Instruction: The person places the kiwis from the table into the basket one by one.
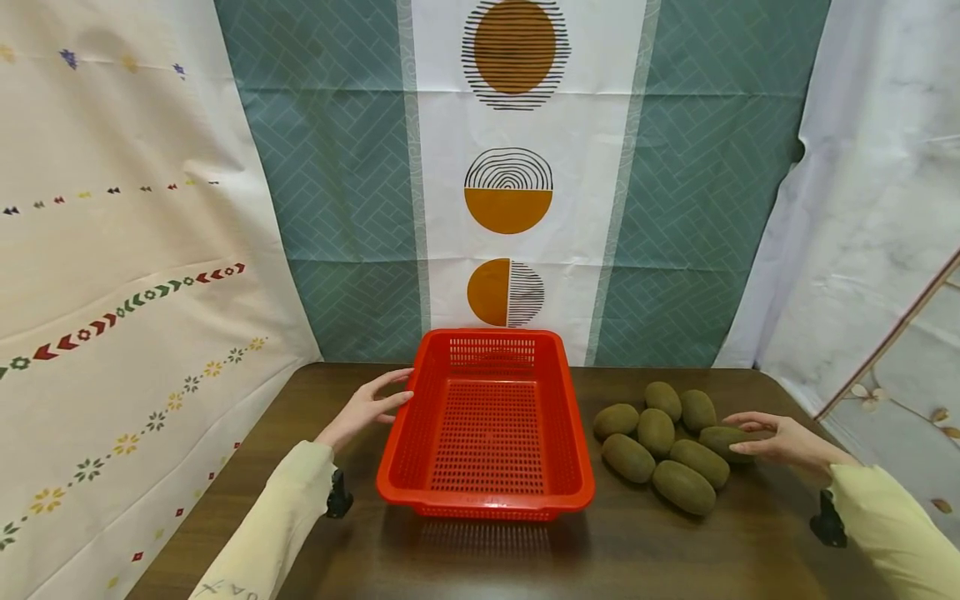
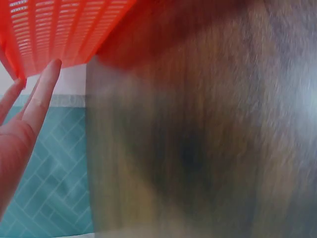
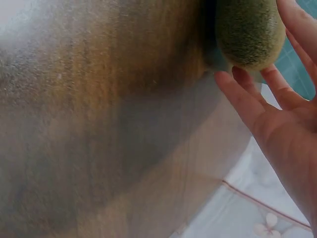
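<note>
A red perforated plastic basket [image 1: 487, 500] stands empty in the middle of the dark wooden table [image 1: 637, 550]. My left hand [image 1: 367, 408] lies with straight fingers against the basket's left wall [image 2: 59, 29]; the fingertips [image 2: 49, 69] touch the mesh. To the right of the basket lie several brown-green kiwis [image 1: 660, 450] in a loose heap. My right hand [image 1: 780, 437] holds the rightmost kiwi [image 1: 720, 440], thumb above and fingers below. In the right wrist view that kiwi [image 3: 247, 29] sits between my fingers [image 3: 242, 94], still down at the table.
Patterned curtains hang close behind and on both sides of the table [image 3: 99, 124]. Its right edge runs just past my right hand. Bare wood lies in front of the basket and the kiwis.
</note>
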### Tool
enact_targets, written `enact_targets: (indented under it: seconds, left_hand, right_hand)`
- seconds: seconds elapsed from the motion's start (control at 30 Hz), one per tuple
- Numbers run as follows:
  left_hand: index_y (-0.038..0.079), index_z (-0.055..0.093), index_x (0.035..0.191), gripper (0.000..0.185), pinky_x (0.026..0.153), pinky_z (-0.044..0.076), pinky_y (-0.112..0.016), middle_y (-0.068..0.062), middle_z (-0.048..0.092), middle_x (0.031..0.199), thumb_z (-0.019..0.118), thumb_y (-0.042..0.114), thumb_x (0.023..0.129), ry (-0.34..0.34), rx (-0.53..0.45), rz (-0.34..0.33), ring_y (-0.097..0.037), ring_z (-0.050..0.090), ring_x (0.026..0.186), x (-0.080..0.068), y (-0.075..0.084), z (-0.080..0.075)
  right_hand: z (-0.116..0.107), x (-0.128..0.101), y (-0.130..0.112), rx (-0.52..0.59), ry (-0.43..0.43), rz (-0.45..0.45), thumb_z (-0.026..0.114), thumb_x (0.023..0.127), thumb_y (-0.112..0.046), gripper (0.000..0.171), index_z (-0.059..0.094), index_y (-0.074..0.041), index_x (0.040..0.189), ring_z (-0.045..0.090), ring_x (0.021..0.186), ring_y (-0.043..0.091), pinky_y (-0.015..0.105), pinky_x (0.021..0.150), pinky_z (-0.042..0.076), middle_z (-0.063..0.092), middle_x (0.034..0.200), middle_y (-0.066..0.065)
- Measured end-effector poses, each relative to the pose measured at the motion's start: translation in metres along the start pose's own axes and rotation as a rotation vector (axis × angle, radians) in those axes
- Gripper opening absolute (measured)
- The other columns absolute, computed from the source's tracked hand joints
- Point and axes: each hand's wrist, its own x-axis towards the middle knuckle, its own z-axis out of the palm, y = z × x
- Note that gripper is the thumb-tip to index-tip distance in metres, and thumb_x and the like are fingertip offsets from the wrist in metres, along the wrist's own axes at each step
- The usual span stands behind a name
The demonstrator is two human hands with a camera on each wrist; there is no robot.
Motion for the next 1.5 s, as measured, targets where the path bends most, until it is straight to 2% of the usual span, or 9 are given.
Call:
enact_targets:
  seconds: [0.27, 0.53, 0.67, 0.83, 0.93, 1.1, 1.3, 1.43, 1.5]
  left_hand:
    - [0.005, 0.04, 0.136, 0.051, 0.08, 0.046, -0.049, -0.017, 0.038, 0.133, 0.058, 0.018, 0.089, 0.025, -0.148, -0.062, -0.032, 0.051, 0.106, -0.011, 0.018, 0.013]
    - [0.011, 0.043, 0.134, 0.05, 0.075, 0.049, -0.046, -0.016, 0.045, 0.128, 0.06, 0.019, 0.088, 0.081, -0.252, -0.052, -0.032, 0.056, 0.1, -0.007, -0.002, 0.019]
    - [0.017, 0.046, 0.131, 0.049, 0.075, 0.049, -0.047, -0.011, 0.049, 0.124, 0.063, 0.023, 0.086, 0.114, -0.278, -0.05, -0.03, 0.056, 0.1, -0.003, -0.014, 0.02]
    - [0.018, 0.045, 0.132, 0.05, 0.075, 0.048, -0.048, -0.013, 0.05, 0.124, 0.063, 0.026, 0.086, 0.117, -0.303, -0.035, -0.032, 0.056, 0.1, -0.002, -0.017, 0.023]
    - [0.019, 0.045, 0.132, 0.051, 0.075, 0.048, -0.048, -0.012, 0.05, 0.124, 0.063, 0.026, 0.085, 0.109, -0.32, -0.048, -0.032, 0.056, 0.1, -0.002, -0.018, 0.024]
    - [0.018, 0.046, 0.132, 0.048, 0.074, 0.048, -0.048, -0.013, 0.05, 0.124, 0.062, 0.023, 0.086, 0.114, -0.334, -0.05, -0.033, 0.057, 0.099, -0.002, -0.02, 0.025]
    - [0.012, 0.046, 0.131, 0.045, 0.074, 0.048, -0.048, -0.019, 0.05, 0.123, 0.06, 0.016, 0.088, 0.125, -0.35, -0.048, -0.036, 0.056, 0.098, -0.003, -0.011, 0.025]
    - [0.007, 0.042, 0.133, 0.046, 0.074, 0.048, -0.048, -0.023, 0.047, 0.124, 0.057, 0.012, 0.09, 0.111, -0.349, -0.034, -0.039, 0.054, 0.099, -0.006, -0.003, 0.026]
    - [0.007, 0.042, 0.133, 0.046, 0.075, 0.048, -0.047, -0.023, 0.047, 0.124, 0.057, 0.013, 0.09, 0.116, -0.347, -0.03, -0.039, 0.054, 0.099, -0.005, -0.006, 0.027]
  right_hand:
    - [0.005, 0.001, 0.003, -0.032, 0.025, -0.01, 0.067, 0.082, -0.015, 0.054, 0.043, 0.011, 0.124, 0.034, 0.111, 0.05, 0.036, 0.069, 0.05, 0.031, 0.123, 0.042]
    - [0.008, 0.001, 0.004, -0.015, 0.062, 0.015, 0.069, 0.081, -0.014, 0.055, 0.044, 0.013, 0.122, 0.041, 0.107, 0.047, 0.036, 0.068, 0.051, 0.032, 0.121, 0.042]
    - [0.008, 0.0, 0.003, -0.007, 0.078, 0.025, 0.069, 0.081, -0.014, 0.055, 0.044, 0.013, 0.122, 0.048, 0.103, 0.04, 0.036, 0.067, 0.051, 0.033, 0.12, 0.042]
    - [0.007, -0.003, 0.002, 0.002, 0.083, 0.017, 0.068, 0.082, -0.013, 0.053, 0.044, 0.014, 0.121, 0.057, 0.091, 0.024, 0.037, 0.066, 0.051, 0.034, 0.119, 0.043]
    - [0.006, -0.007, 0.0, -0.003, 0.077, 0.025, 0.067, 0.082, -0.013, 0.053, 0.045, 0.014, 0.121, 0.055, 0.097, 0.032, 0.038, 0.067, 0.052, 0.035, 0.118, 0.044]
    - [0.0, -0.011, -0.005, -0.022, 0.079, 0.043, 0.066, 0.083, -0.015, 0.054, 0.044, 0.014, 0.122, 0.038, 0.108, 0.052, 0.039, 0.067, 0.052, 0.035, 0.118, 0.044]
    - [-0.006, -0.003, -0.019, -0.042, 0.121, 0.042, 0.066, 0.083, -0.019, 0.056, 0.044, 0.012, 0.124, 0.047, 0.103, 0.045, 0.036, 0.066, 0.052, 0.036, 0.119, 0.043]
    - [-0.003, 0.005, -0.035, 0.02, 0.146, 0.011, 0.064, 0.086, -0.019, 0.057, 0.041, 0.012, 0.127, 0.04, 0.11, 0.046, 0.039, 0.07, 0.051, 0.03, 0.125, 0.043]
    - [0.001, 0.01, -0.044, 0.077, 0.146, -0.025, 0.062, 0.087, -0.017, 0.056, 0.039, 0.012, 0.129, 0.043, 0.112, 0.036, 0.041, 0.072, 0.051, 0.028, 0.128, 0.041]
